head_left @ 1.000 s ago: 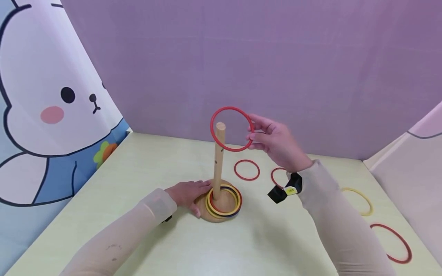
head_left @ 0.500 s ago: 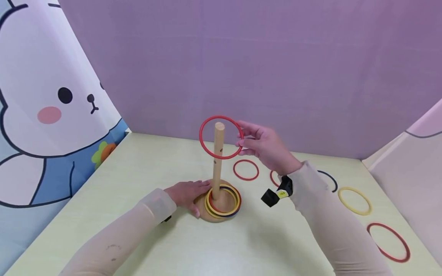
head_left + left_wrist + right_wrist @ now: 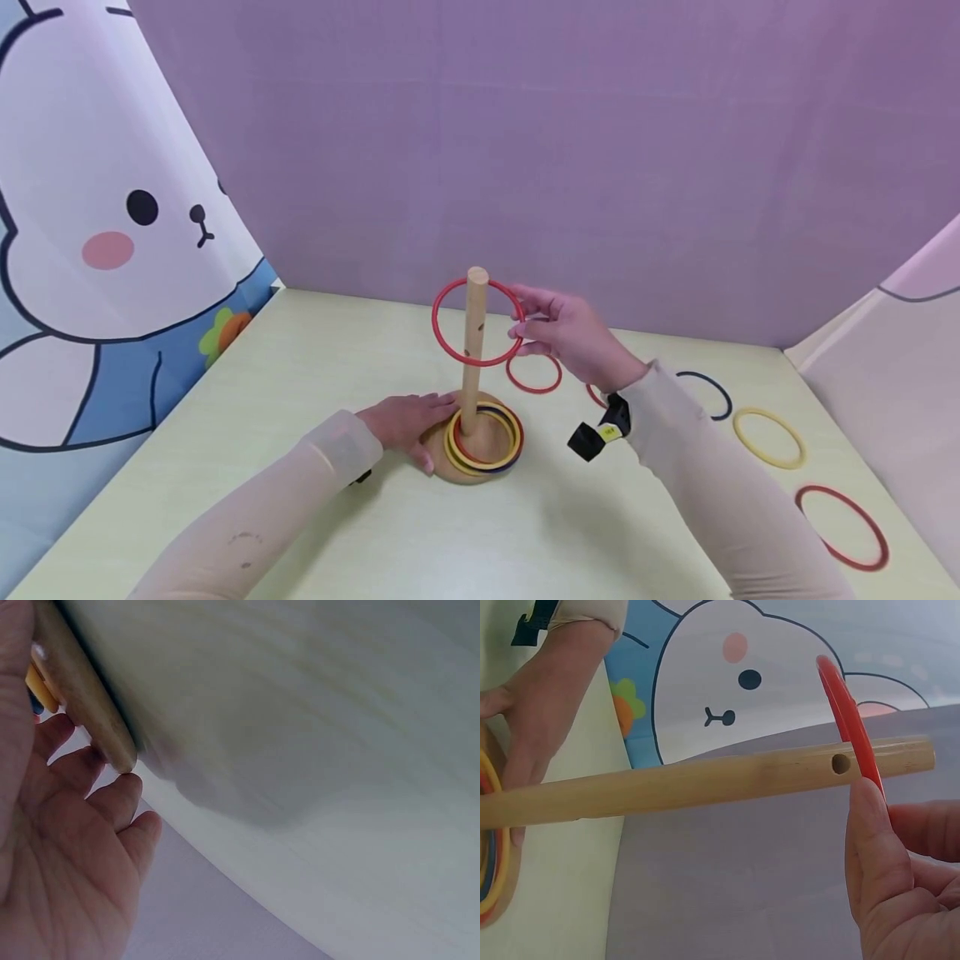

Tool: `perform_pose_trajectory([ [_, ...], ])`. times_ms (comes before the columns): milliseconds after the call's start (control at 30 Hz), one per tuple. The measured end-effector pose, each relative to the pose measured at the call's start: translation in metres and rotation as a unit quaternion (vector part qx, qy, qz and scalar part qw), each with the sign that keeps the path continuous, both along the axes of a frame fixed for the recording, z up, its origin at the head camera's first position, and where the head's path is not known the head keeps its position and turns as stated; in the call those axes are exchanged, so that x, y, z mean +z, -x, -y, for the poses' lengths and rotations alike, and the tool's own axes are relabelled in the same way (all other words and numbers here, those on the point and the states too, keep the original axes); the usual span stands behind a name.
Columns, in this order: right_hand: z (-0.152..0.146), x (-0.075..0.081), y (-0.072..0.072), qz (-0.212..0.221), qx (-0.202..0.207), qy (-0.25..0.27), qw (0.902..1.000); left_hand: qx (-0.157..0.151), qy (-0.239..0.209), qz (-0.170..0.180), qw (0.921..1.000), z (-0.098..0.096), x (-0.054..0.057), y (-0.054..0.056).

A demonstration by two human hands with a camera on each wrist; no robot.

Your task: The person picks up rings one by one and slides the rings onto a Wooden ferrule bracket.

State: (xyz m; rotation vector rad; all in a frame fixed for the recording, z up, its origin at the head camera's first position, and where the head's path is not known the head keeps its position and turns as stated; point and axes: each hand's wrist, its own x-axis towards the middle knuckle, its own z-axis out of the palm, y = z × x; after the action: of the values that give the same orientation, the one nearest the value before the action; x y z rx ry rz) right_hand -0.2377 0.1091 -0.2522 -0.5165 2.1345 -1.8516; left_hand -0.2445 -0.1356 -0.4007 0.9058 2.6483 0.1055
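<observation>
Head view. Right hand point(image 3: 577, 333): grip pinched narrow, thumb against fingers, on the right side of a red ring point(image 3: 483, 364). That ring sits tilted around the upper wooden post point(image 3: 469, 387), its rear edge just below the tip. Left hand point(image 3: 405, 423): grip relaxed, fingers extended, thumb apart, resting on the round base point(image 3: 491, 438). Base stands mid-worktop point(image 3: 450, 533), carrying stacked rings point(image 3: 452, 442) in yellow, blue and red around the post foot. Only this view has the loose ones: a red hoop point(image 3: 536, 392) behind the stand, a second red hoop point(image 3: 593, 397) partly hidden by the right wrist, then a dark blue hoop point(image 3: 716, 387), yellow hoop point(image 3: 762, 456) and third red hoop point(image 3: 886, 550) toward the worktop's right edge.

Left wrist view. Fingertips at the base's rim, close up; yellow and blue slivers of the stack.

Right wrist view. Side-on: thumb presses the held ring, which crosses just beside a hole point(image 3: 841, 763) near the post tip. Ring-to-post contact: can't tell.
</observation>
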Motion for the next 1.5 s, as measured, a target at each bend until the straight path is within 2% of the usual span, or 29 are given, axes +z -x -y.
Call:
perform_pose_trajectory([
  [367, 0.001, -0.008, -0.001, 0.016, 0.005, -0.013, 0.9998, -0.002, -0.007, 0.0, 1.0, 0.001, -0.001, 0.001],
  [1000, 0.001, -0.034, 0.004, 0.011, 0.02, -0.042, 0.9989, -0.008, -0.011, 0.001, 0.9999, 0.001, 0.001, -0.001],
  [1367, 0.001, -0.051, 0.003, 0.048, 0.021, -0.022, 0.9984, -0.001, -0.019, 0.001, 0.9998, -0.001, 0.002, -0.001],
  [1500, 0.002, -0.059, 0.003, 0.052, 0.019, -0.018, 0.9983, -0.01, -0.026, -0.007, 0.9996, 0.001, 0.001, -0.001],
])
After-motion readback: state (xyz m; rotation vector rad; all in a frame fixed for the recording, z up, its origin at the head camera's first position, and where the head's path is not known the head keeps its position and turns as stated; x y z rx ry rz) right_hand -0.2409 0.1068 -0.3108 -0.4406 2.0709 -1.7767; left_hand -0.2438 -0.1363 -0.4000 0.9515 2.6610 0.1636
